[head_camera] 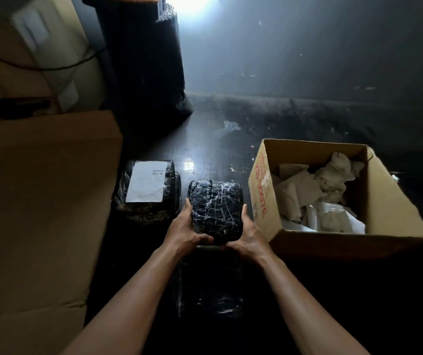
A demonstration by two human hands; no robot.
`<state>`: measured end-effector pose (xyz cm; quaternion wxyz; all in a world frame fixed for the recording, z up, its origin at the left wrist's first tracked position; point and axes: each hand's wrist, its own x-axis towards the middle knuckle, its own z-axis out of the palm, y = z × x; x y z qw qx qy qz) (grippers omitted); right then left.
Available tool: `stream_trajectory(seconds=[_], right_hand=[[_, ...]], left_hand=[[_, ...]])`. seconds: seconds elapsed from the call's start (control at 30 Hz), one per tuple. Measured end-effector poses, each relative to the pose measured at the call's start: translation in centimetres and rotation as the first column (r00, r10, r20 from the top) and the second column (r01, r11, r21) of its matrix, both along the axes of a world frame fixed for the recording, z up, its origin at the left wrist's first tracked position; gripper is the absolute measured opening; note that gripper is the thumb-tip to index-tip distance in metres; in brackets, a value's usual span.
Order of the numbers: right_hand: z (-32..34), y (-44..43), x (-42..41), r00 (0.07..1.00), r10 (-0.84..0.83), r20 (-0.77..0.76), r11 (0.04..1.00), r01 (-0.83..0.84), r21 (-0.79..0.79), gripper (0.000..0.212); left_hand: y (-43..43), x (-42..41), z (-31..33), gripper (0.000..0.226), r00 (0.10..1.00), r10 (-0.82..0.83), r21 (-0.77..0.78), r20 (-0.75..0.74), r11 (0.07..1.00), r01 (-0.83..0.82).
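Observation:
A black plastic-wrapped parcel (216, 210) is held between both hands above the dark floor. My left hand (186, 230) grips its left near corner, thumb across the front edge. My right hand (246, 237) grips the right near corner the same way. A second black parcel (149, 193) with a white label on top lies to the left. A third black parcel (210, 285) lies on the floor below my wrists, partly hidden by them.
An open cardboard box (394, 201) with red lettering, holding crumpled white paper, stands at the right. A large closed carton (41, 201) fills the left side, with more cartons stacked behind it. A tall black bundle (143, 60) stands at the back. The floor is dark and glossy.

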<state>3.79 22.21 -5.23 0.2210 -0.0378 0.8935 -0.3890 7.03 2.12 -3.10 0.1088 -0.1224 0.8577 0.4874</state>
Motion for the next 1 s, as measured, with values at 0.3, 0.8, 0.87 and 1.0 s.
stream_trajectory(seconds=[0.3, 0.8, 0.87, 1.0], right_hand=[[2.8, 1.9, 8.0, 0.998, 0.053, -0.039, 0.996, -0.056, -0.071, 0.144], [0.7, 3.2, 16.1, 0.994, 0.095, -0.059, 0.995, -0.096, -0.014, 0.147], [0.8, 3.3, 16.1, 0.994, 0.098, -0.040, 0.995, -0.098, 0.006, 0.145], [1.5, 3.8, 15.5, 0.996, 0.086, 0.021, 0.996, -0.086, 0.026, 0.137]], left_hand=[[1.0, 8.1, 1.9, 0.138, 1.000, -0.002, -0.038, -0.029, 0.999, 0.001], [2.3, 16.1, -1.1, 0.137, 1.000, 0.020, -0.039, 0.007, 0.999, -0.020], [2.4, 16.2, -0.8, 0.141, 0.999, 0.033, -0.049, 0.033, 0.998, -0.031], [2.3, 16.1, -0.8, 0.140, 0.998, 0.037, -0.063, 0.048, 0.997, -0.034]])
